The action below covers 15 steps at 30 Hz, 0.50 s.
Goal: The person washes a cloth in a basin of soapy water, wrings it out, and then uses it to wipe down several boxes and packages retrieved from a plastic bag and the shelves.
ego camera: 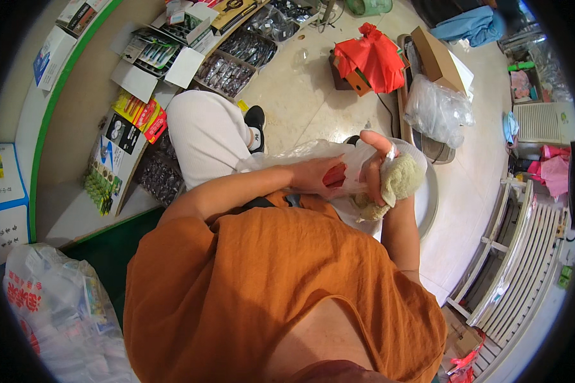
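Note:
My left hand (pixel 315 176) is closed around a clear plastic bag (pixel 297 155) stretched across my lap. Something red (pixel 334 176) shows at that hand, in or behind the film; I cannot tell what it is. Just right of it, my right hand (pixel 376 165) grips a pale yellow-green cloth (pixel 402 178) that bunches over the palm and hangs towards the wrist. One digit of this hand sticks out to the left, and a white strip or bit of film (pixel 392 152) lies at its base. Plastic also covers part of my right knee.
Shelving with a green edge (pixel 52 110) holds packaged goods on the left, above boxes of plastic-wrapped items (pixel 225 74). Ahead stands a box with a red bag (pixel 371 57). A clear bag (pixel 438 107) and a cardboard box (pixel 438 60) lie beyond my right knee. Right is a slatted rack (pixel 522 273).

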Available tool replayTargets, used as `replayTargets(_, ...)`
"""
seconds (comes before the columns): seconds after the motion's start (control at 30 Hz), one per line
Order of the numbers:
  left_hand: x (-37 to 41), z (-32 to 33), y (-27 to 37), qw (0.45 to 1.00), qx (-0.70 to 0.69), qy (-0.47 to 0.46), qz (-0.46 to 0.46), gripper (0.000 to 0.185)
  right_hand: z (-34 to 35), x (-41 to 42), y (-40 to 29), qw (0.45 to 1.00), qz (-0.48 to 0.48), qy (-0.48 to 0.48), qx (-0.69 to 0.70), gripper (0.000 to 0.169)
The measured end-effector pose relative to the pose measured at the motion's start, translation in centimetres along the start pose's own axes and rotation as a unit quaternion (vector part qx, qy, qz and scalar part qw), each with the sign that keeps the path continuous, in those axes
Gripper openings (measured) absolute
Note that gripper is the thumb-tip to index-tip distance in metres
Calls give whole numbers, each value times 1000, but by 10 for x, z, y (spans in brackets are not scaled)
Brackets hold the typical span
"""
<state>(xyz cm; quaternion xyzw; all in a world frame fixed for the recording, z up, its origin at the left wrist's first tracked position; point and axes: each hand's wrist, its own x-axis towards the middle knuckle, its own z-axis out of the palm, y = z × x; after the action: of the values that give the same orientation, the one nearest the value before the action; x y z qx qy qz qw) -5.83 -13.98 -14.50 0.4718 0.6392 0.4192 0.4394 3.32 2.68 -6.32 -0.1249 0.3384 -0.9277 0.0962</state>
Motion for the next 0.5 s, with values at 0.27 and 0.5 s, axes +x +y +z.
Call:
replayTargets(0.27,-31,-56,38,991,-5,103,-89,87,-8,3,-16,995,-14,73,-62,84)
replayTargets(0.5,-77,-100,48,915,-391,102,4,95,-10,29,-10,979,-93,175,-41,82)
